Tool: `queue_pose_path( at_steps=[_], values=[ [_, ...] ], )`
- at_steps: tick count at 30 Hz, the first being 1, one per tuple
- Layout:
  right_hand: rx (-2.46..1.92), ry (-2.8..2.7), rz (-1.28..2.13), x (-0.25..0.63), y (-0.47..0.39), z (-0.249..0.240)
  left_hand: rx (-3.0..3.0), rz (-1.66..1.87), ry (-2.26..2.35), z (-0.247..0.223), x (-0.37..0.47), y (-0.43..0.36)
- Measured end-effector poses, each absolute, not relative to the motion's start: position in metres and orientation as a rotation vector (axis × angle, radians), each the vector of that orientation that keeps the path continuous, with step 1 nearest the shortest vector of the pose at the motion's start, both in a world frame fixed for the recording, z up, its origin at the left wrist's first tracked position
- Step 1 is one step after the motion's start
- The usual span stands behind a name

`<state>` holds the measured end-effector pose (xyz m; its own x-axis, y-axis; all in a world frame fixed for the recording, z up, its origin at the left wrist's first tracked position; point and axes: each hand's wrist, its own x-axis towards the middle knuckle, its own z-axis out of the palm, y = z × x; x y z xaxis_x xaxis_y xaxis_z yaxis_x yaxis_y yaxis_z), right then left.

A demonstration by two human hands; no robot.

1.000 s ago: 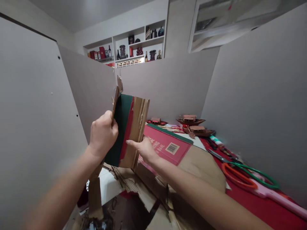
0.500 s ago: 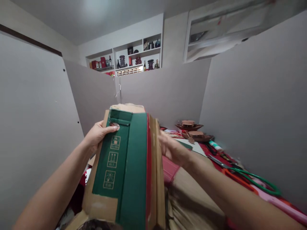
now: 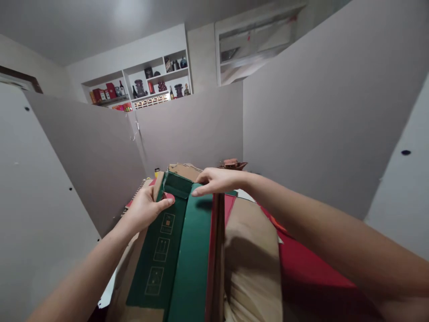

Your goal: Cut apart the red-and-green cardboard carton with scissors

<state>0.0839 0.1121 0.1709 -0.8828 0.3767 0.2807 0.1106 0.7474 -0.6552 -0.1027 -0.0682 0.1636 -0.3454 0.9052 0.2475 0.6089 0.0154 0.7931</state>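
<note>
A folded green cardboard box [image 3: 197, 241], printed with small handling symbols, stands tilted in front of me, with brown and red cardboard layers along its right side. My left hand [image 3: 144, 208] grips its upper left edge, the thumb lying on the green face by a cut-out. At the top edge, my right hand [image 3: 217, 181] has its thumb on the green face and its fingers bent over behind, partly hidden. Brown cardboard [image 3: 182, 171] shows above the box's top. To the right lies a tan sheet or bag [image 3: 251, 237], creased near the bottom.
A red cloth [image 3: 311, 268] covers the surface on the right. Behind my right hand is a small brown model boat [image 3: 233, 164]. Grey partition panels [image 3: 187, 134] surround the place, and shelves [image 3: 157, 80] with bottles and vases hang beyond them.
My right hand has moved from the box's right side up onto its top edge. The box sits slightly lower in view, and the view has turned right. My left hand keeps its grip.
</note>
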Motion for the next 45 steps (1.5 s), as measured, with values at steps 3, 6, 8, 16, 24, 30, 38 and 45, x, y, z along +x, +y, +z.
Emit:
queue_pose_path(
  at_steps=[3, 6, 8, 16, 24, 30, 38, 45],
  values=[
    [-0.376, -2.544, 1.12, 0.069, 0.105, 0.163, 1.927, 1.23, 2.32, 0.168, -0.096, -0.061],
    [-0.266, -2.482, 1.136, 0.055, 0.096, 0.159, 2.528, 1.073, 2.616, 0.175, -0.091, -0.047],
    [-0.171, -2.476, 1.085, 0.048, 0.088, 0.159, 2.697, 0.669, 2.693, 0.179, -0.089, -0.035],
    [-0.195, -2.575, 0.938, 0.039, 0.07, 0.158, 2.226, 0.068, 2.772, 0.183, -0.098, -0.025],
    [-0.3, -2.751, 0.953, 0.021, 0.061, 0.162, 2.145, 0.15, 2.659, 0.175, -0.103, -0.035],
    [-0.208, -2.676, 0.824, 0.024, 0.049, 0.156, 2.187, 0.351, 2.613, 0.167, -0.112, -0.04],
    [-0.244, -2.775, 0.779, 0.03, 0.03, 0.152, 2.045, 0.69, 2.491, 0.154, -0.118, -0.047],
    [-0.442, -2.387, 1.102, 0.042, 0.054, 0.193, 2.212, 1.284, 2.838, 0.194, -0.132, -0.076]
  ],
)
